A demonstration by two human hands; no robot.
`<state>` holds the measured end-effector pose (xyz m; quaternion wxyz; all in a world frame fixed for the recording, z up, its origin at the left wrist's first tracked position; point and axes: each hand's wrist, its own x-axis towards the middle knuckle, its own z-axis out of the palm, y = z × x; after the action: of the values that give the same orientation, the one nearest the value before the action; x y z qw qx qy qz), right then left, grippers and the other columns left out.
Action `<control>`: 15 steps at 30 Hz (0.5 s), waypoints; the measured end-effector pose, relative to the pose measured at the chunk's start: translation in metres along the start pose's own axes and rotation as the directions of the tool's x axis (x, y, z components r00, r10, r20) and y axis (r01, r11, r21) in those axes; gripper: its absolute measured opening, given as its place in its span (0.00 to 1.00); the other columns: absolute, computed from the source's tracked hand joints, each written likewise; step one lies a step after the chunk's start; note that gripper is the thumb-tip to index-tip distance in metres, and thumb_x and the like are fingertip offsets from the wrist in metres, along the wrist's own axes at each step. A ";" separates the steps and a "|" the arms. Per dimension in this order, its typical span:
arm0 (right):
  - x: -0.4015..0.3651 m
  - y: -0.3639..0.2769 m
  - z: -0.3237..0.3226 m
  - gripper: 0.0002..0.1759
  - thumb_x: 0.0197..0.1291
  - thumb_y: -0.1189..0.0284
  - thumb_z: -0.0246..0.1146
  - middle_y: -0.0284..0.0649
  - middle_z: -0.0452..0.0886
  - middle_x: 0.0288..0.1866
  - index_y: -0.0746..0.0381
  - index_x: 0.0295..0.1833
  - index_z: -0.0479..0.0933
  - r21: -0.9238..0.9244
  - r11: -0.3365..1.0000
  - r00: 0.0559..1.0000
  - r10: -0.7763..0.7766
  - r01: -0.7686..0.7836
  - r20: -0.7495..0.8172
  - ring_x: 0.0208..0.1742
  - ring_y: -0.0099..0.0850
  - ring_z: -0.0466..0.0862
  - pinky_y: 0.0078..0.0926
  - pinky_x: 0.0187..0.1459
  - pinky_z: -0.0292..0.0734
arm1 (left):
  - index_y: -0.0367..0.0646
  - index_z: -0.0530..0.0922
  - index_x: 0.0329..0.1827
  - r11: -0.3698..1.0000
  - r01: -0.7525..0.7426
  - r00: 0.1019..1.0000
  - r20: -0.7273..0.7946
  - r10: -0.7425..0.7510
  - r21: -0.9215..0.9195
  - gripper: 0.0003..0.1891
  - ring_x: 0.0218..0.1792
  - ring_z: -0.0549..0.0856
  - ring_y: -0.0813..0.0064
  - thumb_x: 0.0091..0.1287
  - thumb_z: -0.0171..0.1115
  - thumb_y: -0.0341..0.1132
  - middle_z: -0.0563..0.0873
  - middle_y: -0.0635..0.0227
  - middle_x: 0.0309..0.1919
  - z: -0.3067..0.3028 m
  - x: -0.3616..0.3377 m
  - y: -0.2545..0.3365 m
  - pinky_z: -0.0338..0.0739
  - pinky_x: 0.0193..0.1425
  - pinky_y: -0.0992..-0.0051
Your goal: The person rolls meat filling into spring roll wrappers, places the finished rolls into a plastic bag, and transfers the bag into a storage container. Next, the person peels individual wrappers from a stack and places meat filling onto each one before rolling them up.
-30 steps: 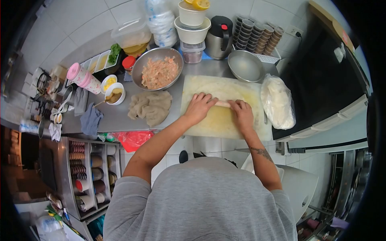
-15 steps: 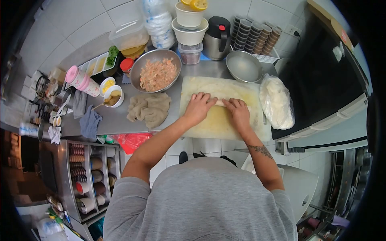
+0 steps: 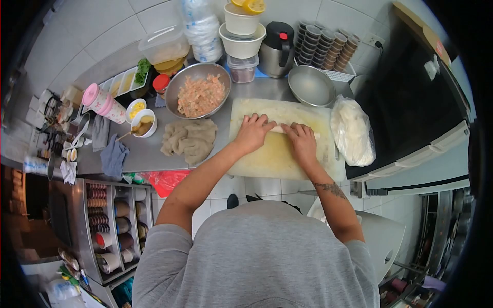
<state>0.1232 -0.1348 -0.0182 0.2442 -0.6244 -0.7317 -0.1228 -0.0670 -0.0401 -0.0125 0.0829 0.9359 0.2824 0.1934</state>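
On the pale cutting board [image 3: 267, 163] lies a thin whitish roll of dough [image 3: 278, 129], placed crosswise and partly hidden under my fingers. My left hand [image 3: 251, 134] curls its fingers over the roll's left part. Over its right part my right hand [image 3: 302, 143] does the same, with the two thumbs close together near the middle. A clear plastic bag of white dough [image 3: 353, 134] rests against the board's right edge. Left of the board is a metal bowl [image 3: 225, 97] holding a chopped pinkish-orange mixture [image 3: 200, 96].
A crumpled beige cloth [image 3: 190, 139] lies left of the board. An empty-looking metal bowl [image 3: 311, 86] and a steel jug [image 3: 277, 49] stand behind it. Stacked white tubs [image 3: 242, 40], small white bowls [image 3: 144, 123] and a blue cloth [image 3: 114, 155] sit further left. A black-sided appliance [image 3: 405, 102] borders the right.
Both hands have shifted very slightly on the dough roll, with fingers still over it. The surrounding things have stayed in place.
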 end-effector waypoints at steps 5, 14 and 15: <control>0.005 0.002 -0.002 0.28 0.51 0.76 0.61 0.35 0.79 0.50 0.49 0.60 0.77 -0.037 0.997 0.991 0.075 -0.071 0.108 0.54 0.37 0.76 0.39 0.57 0.69 | 0.51 0.78 0.58 0.999 -0.034 0.990 -0.135 0.036 0.020 0.24 0.49 0.74 0.64 0.56 0.56 0.23 0.76 0.67 0.44 0.008 -0.002 0.000 0.63 0.51 0.63; -0.007 0.019 -0.004 0.28 0.48 0.77 0.62 0.37 0.78 0.51 0.55 0.59 0.77 -0.070 0.997 0.994 -0.033 0.026 -0.101 0.54 0.38 0.77 0.35 0.56 0.72 | 0.50 0.78 0.58 0.999 -0.041 0.998 -0.051 0.041 -0.003 0.25 0.49 0.73 0.62 0.55 0.56 0.23 0.76 0.65 0.45 0.005 0.000 -0.006 0.63 0.51 0.63; -0.006 0.016 -0.005 0.28 0.47 0.78 0.62 0.37 0.78 0.51 0.55 0.59 0.77 -0.044 0.999 0.997 -0.028 0.025 -0.075 0.53 0.38 0.77 0.35 0.56 0.72 | 0.49 0.78 0.58 0.999 -0.038 0.998 -0.048 0.037 -0.012 0.24 0.49 0.73 0.62 0.55 0.56 0.23 0.76 0.65 0.45 0.004 0.001 -0.006 0.63 0.52 0.63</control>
<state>0.1404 -0.1391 -0.0190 0.2565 -0.6145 -0.7275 -0.1653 -0.0679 -0.0348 -0.0171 0.0786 0.9357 0.2654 0.2189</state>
